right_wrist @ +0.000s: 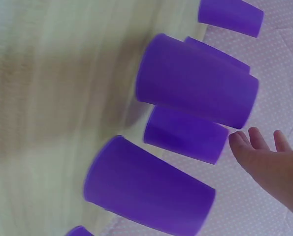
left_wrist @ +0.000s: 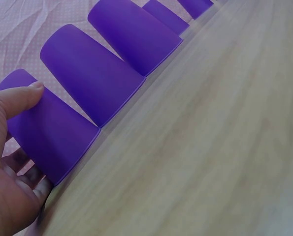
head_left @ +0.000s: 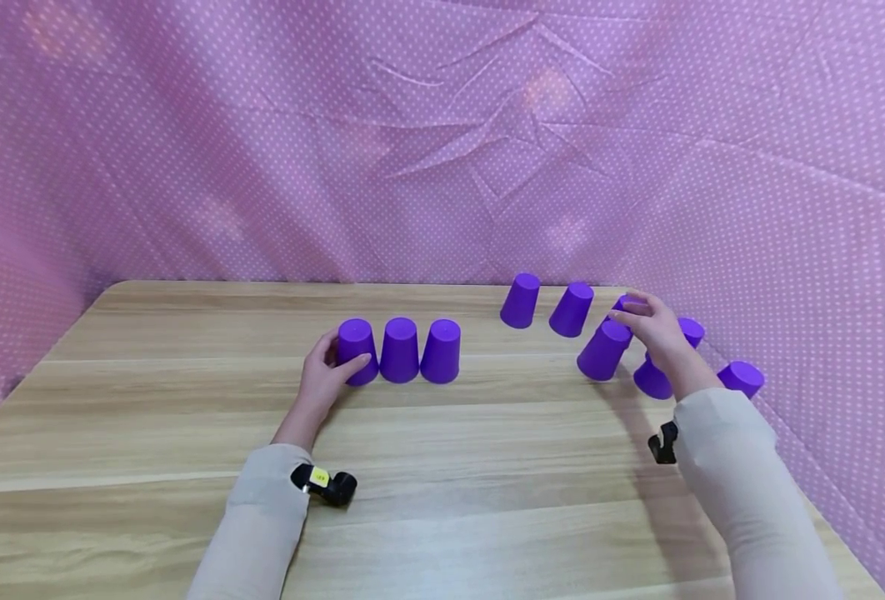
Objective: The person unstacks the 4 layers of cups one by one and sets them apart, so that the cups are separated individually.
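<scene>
My left hand (head_left: 321, 382) grips the leftmost purple cup (head_left: 355, 335) of a row of three, thumb on its near side and fingers round its far left. Beside that cup stand a middle cup (head_left: 400, 354) and a right cup (head_left: 441, 354), all upside down and close together. Over the right-hand group of cups, my right hand (head_left: 660, 337) reaches with loosely bent fingers, holding nothing. Its fingertips (right_wrist: 239, 139) are close by the top end of a front cup (right_wrist: 198, 81) in the right wrist view.
Two more upside-down cups, a back cup (head_left: 521, 302) and its neighbour (head_left: 572, 311), stand near the far edge. Under the right forearm are another cup (head_left: 651, 379) and an outer cup (head_left: 741, 377). A pink dotted cloth (head_left: 442, 150) walls the wooden table (head_left: 472, 483).
</scene>
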{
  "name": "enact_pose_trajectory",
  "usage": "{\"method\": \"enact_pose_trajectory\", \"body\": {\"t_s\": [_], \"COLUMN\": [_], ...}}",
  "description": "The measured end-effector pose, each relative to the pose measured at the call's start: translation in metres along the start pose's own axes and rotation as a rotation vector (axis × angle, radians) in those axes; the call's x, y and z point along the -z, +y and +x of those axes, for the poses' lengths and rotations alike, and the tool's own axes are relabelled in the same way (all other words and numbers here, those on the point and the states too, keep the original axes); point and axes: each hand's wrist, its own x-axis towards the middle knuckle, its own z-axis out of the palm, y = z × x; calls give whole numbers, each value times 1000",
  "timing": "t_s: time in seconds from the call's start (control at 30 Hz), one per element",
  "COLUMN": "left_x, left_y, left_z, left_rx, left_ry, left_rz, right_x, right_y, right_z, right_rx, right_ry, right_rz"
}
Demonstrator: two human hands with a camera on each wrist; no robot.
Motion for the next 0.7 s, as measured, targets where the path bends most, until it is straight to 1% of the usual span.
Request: {"method": "enact_pose_trajectory", "body": {"t_s": [0.23, 0.4, 0.57, 0.7], "left_x": [0, 1, 2, 2], "left_y": [0, 0, -1, 0], "left_z": [0, 2, 2, 3], "left_rx": [13, 5, -1, 5], "left_ry": [0, 0, 0, -7], "left_rz": [-1, 4, 11, 8], "right_x": [-2, -8, -17, -29], "right_y": [-16, -27, -34, -35], "right_z": [3, 5, 8, 9], "right_rx": [24, 40, 52, 78], "right_ry": [8, 3, -20, -60], "right_rz": [-17, -39, -42, -10]}}
